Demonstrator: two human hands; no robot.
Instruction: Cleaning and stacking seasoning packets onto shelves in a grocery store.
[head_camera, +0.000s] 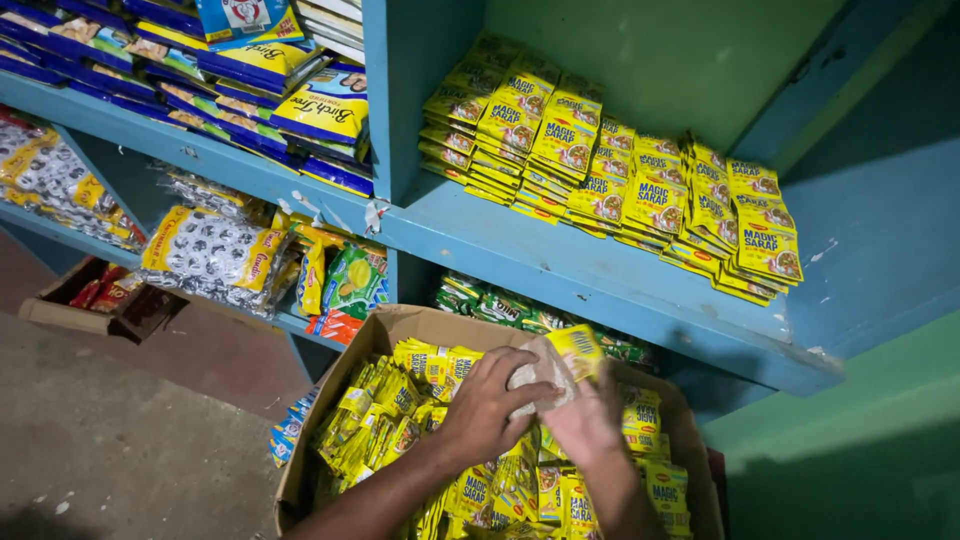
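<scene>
- yellow sachets (560, 362), a small bundle, sit gripped between both hands over the cardboard box (300, 470).
- left hand (490, 405) wraps the bundle from the left; right hand (585, 420) closes on it from below.
- loose yellow packets (385, 410) fill the box.
- just above, a blue shelf (600, 270) carries stacked sachets (620, 175) of the same kind.

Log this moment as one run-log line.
left hand and right hand: gripping yellow sachet bundle | over cardboard box | blue shelf: sachets stacked
</scene>
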